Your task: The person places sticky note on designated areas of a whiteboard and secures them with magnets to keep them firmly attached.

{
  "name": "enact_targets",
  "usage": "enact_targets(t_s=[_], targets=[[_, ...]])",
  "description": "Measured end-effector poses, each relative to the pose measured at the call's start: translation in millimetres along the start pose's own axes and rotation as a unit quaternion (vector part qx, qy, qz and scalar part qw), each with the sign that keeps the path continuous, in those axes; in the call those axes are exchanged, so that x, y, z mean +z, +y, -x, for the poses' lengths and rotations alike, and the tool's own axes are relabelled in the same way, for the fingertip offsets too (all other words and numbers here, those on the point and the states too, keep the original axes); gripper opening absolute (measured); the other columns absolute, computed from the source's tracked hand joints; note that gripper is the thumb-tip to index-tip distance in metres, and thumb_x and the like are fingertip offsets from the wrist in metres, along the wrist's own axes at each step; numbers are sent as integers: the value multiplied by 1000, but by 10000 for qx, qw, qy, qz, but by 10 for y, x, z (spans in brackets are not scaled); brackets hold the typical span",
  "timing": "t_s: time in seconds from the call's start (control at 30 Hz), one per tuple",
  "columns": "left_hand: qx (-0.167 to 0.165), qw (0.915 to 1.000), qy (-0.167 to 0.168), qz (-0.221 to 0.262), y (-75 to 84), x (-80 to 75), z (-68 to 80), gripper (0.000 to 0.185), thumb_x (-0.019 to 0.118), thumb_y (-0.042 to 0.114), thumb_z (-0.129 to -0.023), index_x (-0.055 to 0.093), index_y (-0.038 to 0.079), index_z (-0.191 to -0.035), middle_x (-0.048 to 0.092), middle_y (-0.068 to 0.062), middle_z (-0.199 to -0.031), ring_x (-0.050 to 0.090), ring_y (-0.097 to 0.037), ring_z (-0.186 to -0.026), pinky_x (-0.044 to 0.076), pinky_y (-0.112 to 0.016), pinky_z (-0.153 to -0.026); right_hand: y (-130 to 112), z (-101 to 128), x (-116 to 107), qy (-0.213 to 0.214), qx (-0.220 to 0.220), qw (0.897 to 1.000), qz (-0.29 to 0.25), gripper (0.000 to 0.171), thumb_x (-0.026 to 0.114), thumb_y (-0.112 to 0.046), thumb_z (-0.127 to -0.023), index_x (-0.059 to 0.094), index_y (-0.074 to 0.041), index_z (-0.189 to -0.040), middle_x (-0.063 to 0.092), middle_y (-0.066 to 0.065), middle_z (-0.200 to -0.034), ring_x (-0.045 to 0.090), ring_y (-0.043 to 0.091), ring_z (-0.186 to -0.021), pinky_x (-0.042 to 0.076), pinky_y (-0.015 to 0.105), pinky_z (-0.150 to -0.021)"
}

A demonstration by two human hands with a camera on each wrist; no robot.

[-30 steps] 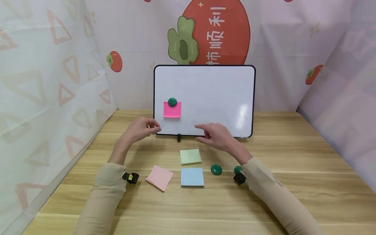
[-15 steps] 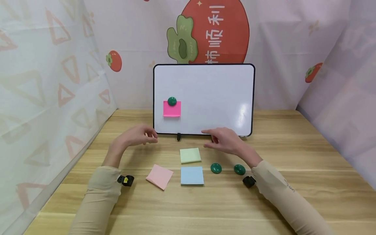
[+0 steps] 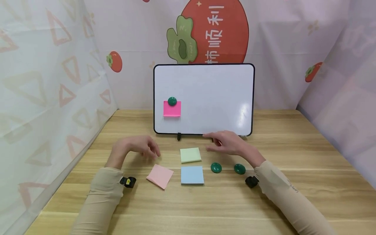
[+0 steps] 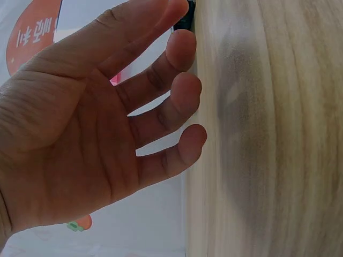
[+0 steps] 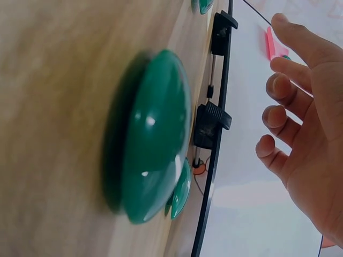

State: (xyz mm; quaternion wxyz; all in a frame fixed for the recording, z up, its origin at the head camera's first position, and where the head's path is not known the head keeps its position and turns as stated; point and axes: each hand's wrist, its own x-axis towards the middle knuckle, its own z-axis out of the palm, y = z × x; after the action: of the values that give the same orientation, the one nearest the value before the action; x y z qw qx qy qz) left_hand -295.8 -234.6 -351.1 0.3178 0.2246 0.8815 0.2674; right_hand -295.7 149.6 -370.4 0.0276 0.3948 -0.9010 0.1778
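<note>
My left hand hovers over the table, fingers loosely bent and holding nothing. Just in front of it lies a pale pink sticky note pad, turned at an angle. To its right are a light green sticky note pad and a blue one. My right hand, also holding nothing, hovers before the whiteboard with the index finger extended. Two green domed magnets rest on the table below that hand; one magnet looms large in the right wrist view.
On the board's left side a hot pink sticky note hangs under a green magnet. Black clip feet support the board's lower edge. Printed cloth walls in the wooden table at the back and sides.
My left hand has come down from beside the board's lower left corner toward the pale pink pad. My right hand has drawn back slightly, down and to the right. Notes and magnets stay put.
</note>
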Motion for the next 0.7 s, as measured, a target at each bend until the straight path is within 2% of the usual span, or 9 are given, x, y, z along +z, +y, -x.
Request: enact_targets(t_s=[0.07,0.23,0.37,0.53,0.7], targets=[[-196,9997,-120,18,23,35,-1,17,76,15,-86,76,8,-102,67,0,-79,52,-9,-62,41,-24,-56,8,16,1,-94,37,9999,1,50,71,-37,-91,62,-13,-135,47,-10,-66,42,7,-60,33,23,-58],[-627,9979,-173,-70,62,94,-6,17,82,19,-81,75,10,-94,66,4,-77,52,-7,-59,42,-23,-56,30,60,-4,-501,121,9986,-117,52,69,-41,-92,60,-15,-137,47,-11,-66,42,6,-61,34,23,-58],[-691,9975,-155,-73,60,122,-15,20,85,20,-78,72,11,-90,62,4,-78,51,-8,-60,41,-23,-55,65,98,-13,-810,57,9953,-530,55,70,-41,-92,58,-16,-139,48,-11,-68,43,6,-62,36,22,-59],[-264,9995,-59,-171,-9,170,-52,22,86,20,-77,71,12,-92,58,2,-76,49,-10,-65,39,-23,-57,140,137,2,-1222,-58,9852,-1199,58,70,-40,-92,55,-16,-142,47,-9,-72,43,7,-64,37,22,-62],[207,9993,7,-317,-73,205,-74,23,86,19,-76,74,14,-96,57,3,-74,48,-10,-68,39,-22,-61,186,189,1,-1455,-16,9769,-1563,58,70,-41,-92,55,-16,-142,47,-8,-73,42,8,-65,37,24,-63]])
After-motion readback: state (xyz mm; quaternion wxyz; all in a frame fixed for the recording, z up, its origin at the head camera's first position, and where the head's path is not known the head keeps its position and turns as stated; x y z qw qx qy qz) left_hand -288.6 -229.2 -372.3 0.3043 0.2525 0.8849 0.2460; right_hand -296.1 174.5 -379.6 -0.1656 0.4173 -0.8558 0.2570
